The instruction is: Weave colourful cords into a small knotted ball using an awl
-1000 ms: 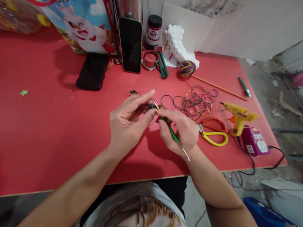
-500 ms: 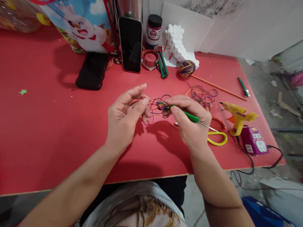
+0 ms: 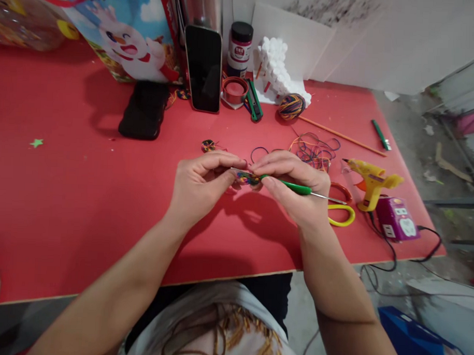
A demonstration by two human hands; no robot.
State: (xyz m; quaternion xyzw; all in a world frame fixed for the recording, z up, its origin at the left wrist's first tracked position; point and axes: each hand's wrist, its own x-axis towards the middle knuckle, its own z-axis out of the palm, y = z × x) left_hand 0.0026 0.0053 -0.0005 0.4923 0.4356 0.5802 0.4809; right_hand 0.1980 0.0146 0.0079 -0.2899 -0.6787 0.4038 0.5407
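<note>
Between my hands is a small multicoloured crocheted piece [image 3: 245,178]. My left hand [image 3: 200,184] pinches its left end with thumb and fingers. My right hand [image 3: 299,185] is closed round a crochet hook with a green handle [image 3: 296,188], whose thin tip reaches left over the piece; the piece's right end lies at these fingertips. Loose multicoloured yarn [image 3: 313,150] is tangled on the red table beyond my right hand. A yarn ball [image 3: 292,106] sits farther back. Another small crocheted bit [image 3: 208,145] lies just beyond my left hand.
The red table [image 3: 115,204] also holds a black phone [image 3: 204,70] standing upright, a dark case [image 3: 144,110], a green cutter [image 3: 254,101] and a white model [image 3: 277,65]. At right are yellow-handled scissors [image 3: 342,216], a yellow glue gun [image 3: 372,185] and a purple power box [image 3: 399,219].
My left hand has moved slightly down and right and closed on the crocheted piece. The piece and hook tip have shifted left and down. The small crocheted bit beyond my left hand has come into view.
</note>
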